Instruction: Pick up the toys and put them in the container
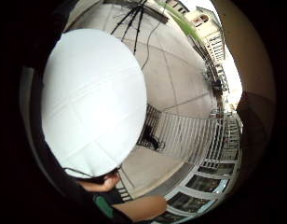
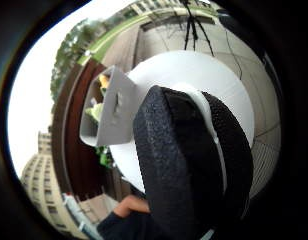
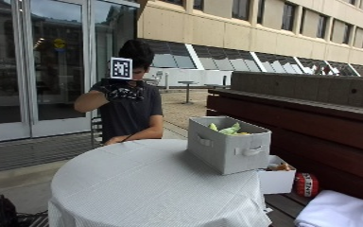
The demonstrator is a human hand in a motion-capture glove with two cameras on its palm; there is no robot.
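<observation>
Container [image 3: 229, 144]: grey fabric bin on the round table [image 3: 137, 184], toys [image 3: 227, 128] showing inside. We raise our gloved right hand [image 3: 124, 91] well apart from the container, across the table; whether its fingers are spread or curled, we cannot tell.

We are counting: one counter [image 3: 137, 189] under white cloth; one grey container [image 3: 229, 144] standing on it; toys [image 3: 227, 128] lying inside, number unclear; one white box [image 3: 277, 180] beside counter; one red ball [image 3: 305, 184] sitting beside that box.

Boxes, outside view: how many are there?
2. A grey fabric box with toys inside stands on the round table. A smaller white box sits beside the table, behind it, partly hidden.
</observation>
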